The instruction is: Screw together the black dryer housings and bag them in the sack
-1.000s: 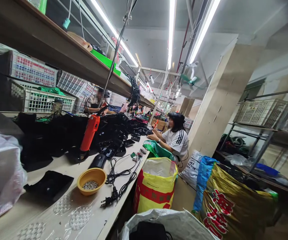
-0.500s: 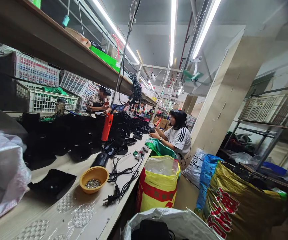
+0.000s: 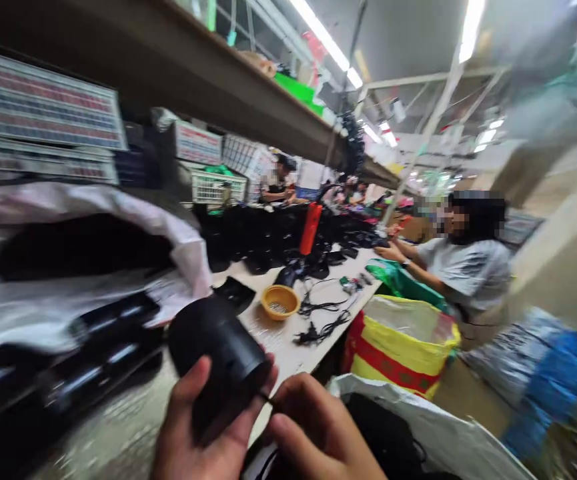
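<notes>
Our left hand [image 3: 201, 420] grasps a black cylindrical housing [image 3: 218, 353] above the worktop [image 3: 283, 340]; our right hand [image 3: 321, 427] pinches a thin black wire [image 3: 268, 399].

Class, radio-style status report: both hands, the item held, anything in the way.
Left hand cradling black cylindrical housing. Right hand at its lower end. White woven sack close by, not blocking.

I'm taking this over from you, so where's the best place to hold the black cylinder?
Probably around its curved side, from underneath, as the left hand holds the black cylinder. The round body sits well across the palm and fingers, and this leaves the end with the thin cord free for the right hand.
</notes>
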`<state>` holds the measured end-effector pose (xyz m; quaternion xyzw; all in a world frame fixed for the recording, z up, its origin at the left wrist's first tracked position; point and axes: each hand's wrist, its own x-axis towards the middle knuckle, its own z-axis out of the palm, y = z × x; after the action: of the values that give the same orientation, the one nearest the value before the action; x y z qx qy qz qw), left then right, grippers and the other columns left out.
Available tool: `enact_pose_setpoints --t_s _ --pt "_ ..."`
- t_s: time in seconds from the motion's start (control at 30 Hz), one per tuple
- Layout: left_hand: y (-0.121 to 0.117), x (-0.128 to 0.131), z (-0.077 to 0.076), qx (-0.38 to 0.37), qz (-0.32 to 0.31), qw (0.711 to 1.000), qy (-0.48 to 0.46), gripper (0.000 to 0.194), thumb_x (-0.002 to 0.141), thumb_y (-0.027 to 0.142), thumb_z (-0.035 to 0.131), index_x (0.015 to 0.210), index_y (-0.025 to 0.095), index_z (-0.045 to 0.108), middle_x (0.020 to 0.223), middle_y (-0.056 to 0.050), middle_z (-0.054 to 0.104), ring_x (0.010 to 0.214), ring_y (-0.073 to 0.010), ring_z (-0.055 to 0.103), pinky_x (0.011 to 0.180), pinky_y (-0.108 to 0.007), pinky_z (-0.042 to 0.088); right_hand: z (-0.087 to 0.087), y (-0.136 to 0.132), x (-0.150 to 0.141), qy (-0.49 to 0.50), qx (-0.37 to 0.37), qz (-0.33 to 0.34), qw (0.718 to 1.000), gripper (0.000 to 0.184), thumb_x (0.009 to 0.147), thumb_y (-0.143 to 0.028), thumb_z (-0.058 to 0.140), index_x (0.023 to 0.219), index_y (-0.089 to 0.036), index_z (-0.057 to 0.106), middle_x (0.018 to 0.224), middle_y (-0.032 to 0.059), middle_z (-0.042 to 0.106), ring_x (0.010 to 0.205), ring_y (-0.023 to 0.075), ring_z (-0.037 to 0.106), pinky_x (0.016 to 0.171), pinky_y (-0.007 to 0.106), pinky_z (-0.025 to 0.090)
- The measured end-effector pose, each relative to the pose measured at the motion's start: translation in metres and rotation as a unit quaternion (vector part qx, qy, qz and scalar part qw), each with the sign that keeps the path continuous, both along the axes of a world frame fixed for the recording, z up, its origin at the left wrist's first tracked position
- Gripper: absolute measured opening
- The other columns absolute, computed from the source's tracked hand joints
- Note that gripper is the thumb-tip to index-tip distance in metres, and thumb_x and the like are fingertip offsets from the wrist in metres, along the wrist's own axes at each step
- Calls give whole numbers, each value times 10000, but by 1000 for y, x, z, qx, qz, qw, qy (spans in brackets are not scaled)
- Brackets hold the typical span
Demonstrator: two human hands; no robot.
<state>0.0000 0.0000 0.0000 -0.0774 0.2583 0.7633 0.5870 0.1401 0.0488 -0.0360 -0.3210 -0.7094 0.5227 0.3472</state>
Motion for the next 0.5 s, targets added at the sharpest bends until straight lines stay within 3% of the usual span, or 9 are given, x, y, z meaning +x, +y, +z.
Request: enact_pose_setpoints --t_s 0.1,0.23,0.37,0.5 --pt "-4 2 16 -28 19 999 1 318 893 267 590 1100 32 645 933 -248 739 779 -309 746 702 -373 641 8 -13 -9 12 -35 11 999 421 931 -580 540 975 -173 640 765 39 640 712 147 582 686 249 458" --pt "-6 3 25 -35 43 998 -19 300 914 252 558 1101 47 671 982 -254 730 803 -319 746 696 -382 639 17 -22 -21 31 -48 3 998 406 918 -560 563 850 -162 608 611 -27 500 541 96 441 541 218 372" --pt "-14 2 22 -36 49 998 -27 276 911 246 559 1062 44 671 928 -244 724 766 -315 740 665 -378 634 13 -22 -24 35 64 -41 996 337 935 -453 547 756 -169 574 656 1 562 605 105 495 584 214 380" --pt "-15 5 20 -19 62 998 -18 245 891 207 581 1077 63 648 960 -230 723 751 -294 731 690 -397 632 4 -23 -25 -3 173 -71 982 282 957 -376 489 749 -191 534 609 -7 551 527 99 496 524 211 361"
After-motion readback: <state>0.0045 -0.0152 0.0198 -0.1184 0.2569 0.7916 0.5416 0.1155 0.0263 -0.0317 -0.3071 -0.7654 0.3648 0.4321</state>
